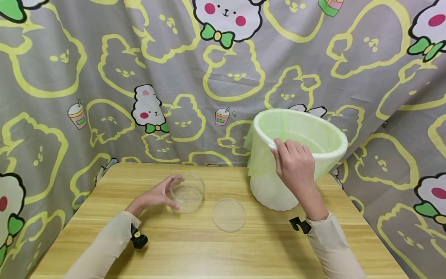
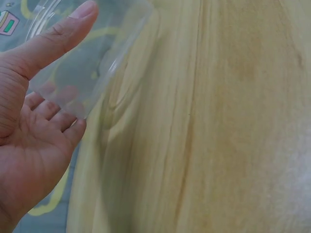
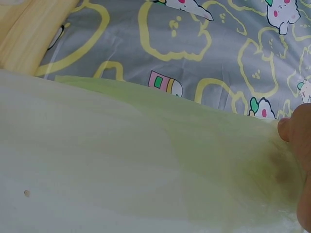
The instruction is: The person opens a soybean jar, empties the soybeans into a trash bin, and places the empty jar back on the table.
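Note:
In the head view my left hand point(image 1: 161, 194) holds a clear round plastic container point(image 1: 191, 195) at its left side, thumb nearer me and fingers toward the back. The left wrist view shows the thumb and curled fingertips on either side of the container's wall point(image 2: 92, 63). A clear round lid point(image 1: 229, 215) lies flat on the table just right of it. My right hand point(image 1: 296, 164) grips the near left rim of a white trash bin point(image 1: 270, 193). A pale green bag point(image 1: 263, 162) lines this bin and folds over its rim.
The wooden table point(image 1: 195, 248) carries the container, the lid and the bin. Close behind its back edge hangs a grey curtain point(image 1: 188, 147) with yellow bear outlines, which also runs along both sides. Black wrist mounts point(image 1: 139, 239) sit on both sleeves.

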A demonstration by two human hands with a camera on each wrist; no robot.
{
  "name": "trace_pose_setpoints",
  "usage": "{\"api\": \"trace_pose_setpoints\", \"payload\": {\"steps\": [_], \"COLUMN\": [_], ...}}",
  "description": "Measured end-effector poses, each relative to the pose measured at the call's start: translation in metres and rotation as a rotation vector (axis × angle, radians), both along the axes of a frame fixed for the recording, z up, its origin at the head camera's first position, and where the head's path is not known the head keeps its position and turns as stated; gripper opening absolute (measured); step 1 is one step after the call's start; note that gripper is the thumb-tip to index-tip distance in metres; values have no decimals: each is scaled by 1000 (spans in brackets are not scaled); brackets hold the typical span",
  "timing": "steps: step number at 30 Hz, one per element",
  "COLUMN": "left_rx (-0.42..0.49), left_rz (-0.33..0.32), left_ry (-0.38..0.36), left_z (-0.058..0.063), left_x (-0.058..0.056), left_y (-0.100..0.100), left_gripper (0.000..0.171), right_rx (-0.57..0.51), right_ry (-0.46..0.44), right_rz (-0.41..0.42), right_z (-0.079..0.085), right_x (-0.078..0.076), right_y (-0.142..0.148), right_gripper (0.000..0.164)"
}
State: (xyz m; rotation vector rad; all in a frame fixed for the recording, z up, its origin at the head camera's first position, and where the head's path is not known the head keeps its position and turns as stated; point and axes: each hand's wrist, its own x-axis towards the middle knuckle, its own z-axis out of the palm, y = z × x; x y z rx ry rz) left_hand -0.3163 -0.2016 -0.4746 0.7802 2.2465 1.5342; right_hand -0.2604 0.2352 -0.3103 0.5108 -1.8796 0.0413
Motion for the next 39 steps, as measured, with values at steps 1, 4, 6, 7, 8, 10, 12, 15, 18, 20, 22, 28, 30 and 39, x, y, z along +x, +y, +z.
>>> {"api": "trace_pose_setpoints", "payload": {"steps": [1, 4, 6, 7, 8, 10, 12, 15, 18, 20, 22, 28, 30, 39], "left_rx": [2, 15, 26, 31, 37, 49, 54, 60, 53, 53, 52, 53, 51, 44], "left_rz": [-1, -3, -10, -15, -19, -31, -42, -38, -36, -39, -47, -49, -48, -47], "left_ry": [0, -6, -11, -14, -18, -28, -30, -46, -55, -66, -75, -72, -74, -81], "left_z": [-1, -4, -7, -8, -11, -14, -17, -17, -14, -12, -11, -11, -12, -12], "left_x": [0, -1, -1, 0, 0, 1, 2, 1, -1, -2, -3, -4, -3, -1], "left_y": [0, -1, -3, -3, -4, -5, -6, -6, -6, -6, -7, -6, -5, -6], "left_gripper": [115, 115, 114, 113, 113, 111, 110, 111, 113, 113, 114, 113, 113, 115], "right_rx": [1, 0, -2, -3, -2, 0, 3, 2, 0, -2, -4, -7, -7, -5], "right_ry": [0, -2, 2, 6, 10, 20, 25, 11, -5, -9, -11, -15, -12, -3], "right_rz": [-1, -5, -2, 2, 5, 13, 15, 5, -5, -6, -4, -3, 3, -1], "right_z": [0, 0, -1, -2, -3, -4, -4, -2, 0, 1, 1, 2, 1, 0], "right_x": [0, 0, 1, 2, 2, 4, 5, 4, 3, 2, 1, 1, 1, 3], "right_y": [0, 0, 0, 0, 0, 0, 0, 1, 2, 1, 1, 2, 2, 0], "right_gripper": [33, 34, 34, 35, 35, 36, 36, 35, 35, 34, 35, 36, 36, 34]}}
